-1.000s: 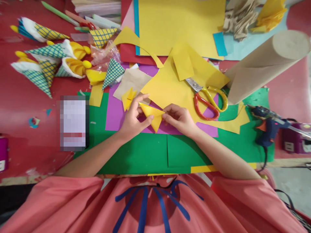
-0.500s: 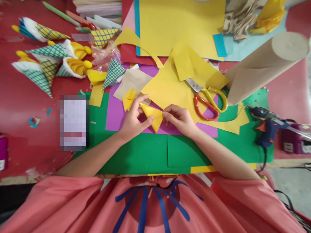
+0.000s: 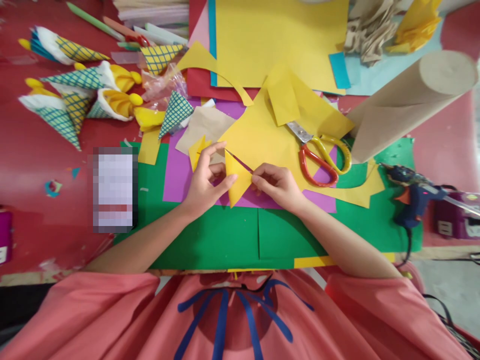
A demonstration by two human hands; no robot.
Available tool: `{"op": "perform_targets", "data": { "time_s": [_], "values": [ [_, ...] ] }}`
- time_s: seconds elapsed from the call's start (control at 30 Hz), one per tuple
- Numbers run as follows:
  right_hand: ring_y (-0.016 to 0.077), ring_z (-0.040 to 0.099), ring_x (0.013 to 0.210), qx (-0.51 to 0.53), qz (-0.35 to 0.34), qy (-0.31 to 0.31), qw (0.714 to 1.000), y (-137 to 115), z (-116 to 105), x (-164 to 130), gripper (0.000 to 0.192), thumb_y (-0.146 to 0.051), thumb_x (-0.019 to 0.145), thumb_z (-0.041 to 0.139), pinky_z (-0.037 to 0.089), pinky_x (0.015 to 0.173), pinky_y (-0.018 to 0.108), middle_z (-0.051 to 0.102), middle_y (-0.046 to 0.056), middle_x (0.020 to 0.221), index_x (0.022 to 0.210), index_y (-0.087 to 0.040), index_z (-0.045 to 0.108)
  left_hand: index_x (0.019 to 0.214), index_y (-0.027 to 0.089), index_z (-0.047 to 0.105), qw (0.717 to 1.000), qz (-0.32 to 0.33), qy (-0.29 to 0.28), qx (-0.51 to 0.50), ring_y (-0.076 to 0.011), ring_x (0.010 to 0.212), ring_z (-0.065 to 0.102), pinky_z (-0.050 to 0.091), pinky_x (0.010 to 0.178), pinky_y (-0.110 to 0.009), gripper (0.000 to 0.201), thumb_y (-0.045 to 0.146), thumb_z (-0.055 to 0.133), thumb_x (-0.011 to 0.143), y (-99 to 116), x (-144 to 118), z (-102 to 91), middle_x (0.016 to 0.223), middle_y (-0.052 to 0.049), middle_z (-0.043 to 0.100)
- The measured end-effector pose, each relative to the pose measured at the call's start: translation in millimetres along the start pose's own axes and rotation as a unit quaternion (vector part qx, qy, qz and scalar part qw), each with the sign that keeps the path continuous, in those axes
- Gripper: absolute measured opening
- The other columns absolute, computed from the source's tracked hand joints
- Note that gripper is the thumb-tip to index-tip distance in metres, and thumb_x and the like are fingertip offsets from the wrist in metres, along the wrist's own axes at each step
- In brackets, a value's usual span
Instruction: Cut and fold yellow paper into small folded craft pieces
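Observation:
A small folded yellow paper triangle (image 3: 237, 181) is pinched between both hands above a purple sheet (image 3: 176, 175) and a green sheet (image 3: 210, 240). My left hand (image 3: 204, 182) grips its left side with thumb and fingers. My right hand (image 3: 277, 185) pinches its right corner. Just left of my left hand lies another small folded yellow piece (image 3: 195, 150). Behind the hands spreads a large cut yellow sheet (image 3: 258, 135).
Red-and-yellow scissors (image 3: 320, 155) lie right of the hands. A brown paper roll (image 3: 405, 105) slants at right above a blue glue gun (image 3: 412, 192). Several patterned paper cones (image 3: 71, 100) lie at the upper left. A phone (image 3: 113, 189) rests at left. Coloured sheets (image 3: 277, 35) are stacked at the back.
The yellow triangle has been turned more upright between my hands, its top corner lifted. Both hands stay in nearly the same place.

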State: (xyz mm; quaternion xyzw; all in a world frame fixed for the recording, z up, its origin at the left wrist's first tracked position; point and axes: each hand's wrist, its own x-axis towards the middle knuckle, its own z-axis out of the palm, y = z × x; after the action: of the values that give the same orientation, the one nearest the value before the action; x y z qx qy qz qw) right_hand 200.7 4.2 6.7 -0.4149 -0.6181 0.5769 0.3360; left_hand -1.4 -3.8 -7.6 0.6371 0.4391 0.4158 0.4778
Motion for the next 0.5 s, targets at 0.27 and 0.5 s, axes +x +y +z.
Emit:
{"op": "perform_targets", "data": {
  "time_s": [0.27,0.5],
  "values": [
    [0.0074,0.055,0.051,0.068,0.024,0.026,0.997,0.4,-0.3,0.5,0.023,-0.034,0.088,0.06,0.044,0.05,0.02,0.059,-0.002,0.064,0.075,-0.016,0.056,0.133,0.027,0.038,0.999,0.015,0.041,-0.001,-0.0103,0.062,0.059,0.049,0.055,-0.021,0.057,0.038,0.065,0.085,0.1,1.8,-1.5,0.071,0.003,0.06],
    [0.0076,0.056,0.051,0.063,0.021,0.031,0.997,1.8,0.1,-0.9,0.024,-0.037,0.088,0.06,0.045,0.05,0.02,0.059,-0.002,0.063,0.076,-0.016,0.056,0.128,0.025,0.046,0.996,0.011,0.069,-0.061,-0.0074,0.057,0.056,0.045,0.053,-0.017,0.055,0.028,0.072,0.079,2.0,2.1,-0.3,0.064,0.006,0.058]
  ]
}}
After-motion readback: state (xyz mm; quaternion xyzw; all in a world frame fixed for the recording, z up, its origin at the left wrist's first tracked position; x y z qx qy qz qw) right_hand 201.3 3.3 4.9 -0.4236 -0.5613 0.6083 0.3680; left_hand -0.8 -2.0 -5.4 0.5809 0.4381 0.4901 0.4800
